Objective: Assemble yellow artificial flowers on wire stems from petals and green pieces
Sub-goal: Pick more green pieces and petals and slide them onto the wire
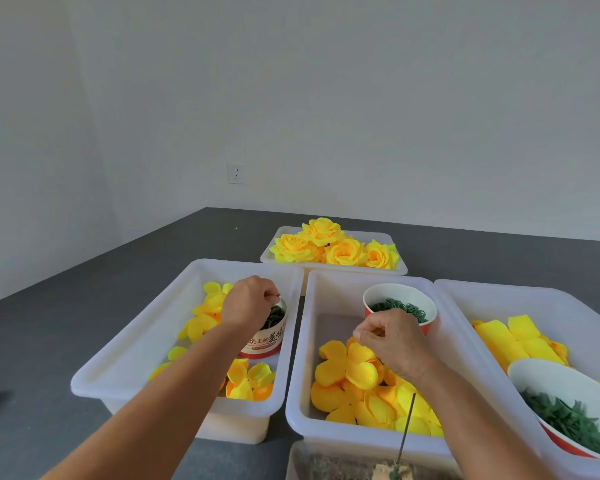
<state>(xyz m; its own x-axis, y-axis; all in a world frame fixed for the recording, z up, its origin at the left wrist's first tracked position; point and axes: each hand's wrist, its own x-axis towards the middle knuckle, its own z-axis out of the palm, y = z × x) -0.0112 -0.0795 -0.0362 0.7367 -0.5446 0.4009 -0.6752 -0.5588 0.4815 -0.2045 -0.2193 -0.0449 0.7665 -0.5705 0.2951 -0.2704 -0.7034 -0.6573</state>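
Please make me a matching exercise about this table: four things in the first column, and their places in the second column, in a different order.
Column 1
1. finished yellow flowers
2. green rings
3. left hand
4. wire stem

Column 2
A. over the cup with printed writing, in the left bin
B. in the far tray, nearest the wall
C. standing upright at the near edge, in front of the middle bin
D. in the red cup at the back of the middle bin

Pairs: 1-B, 2-D, 3-A, 4-C
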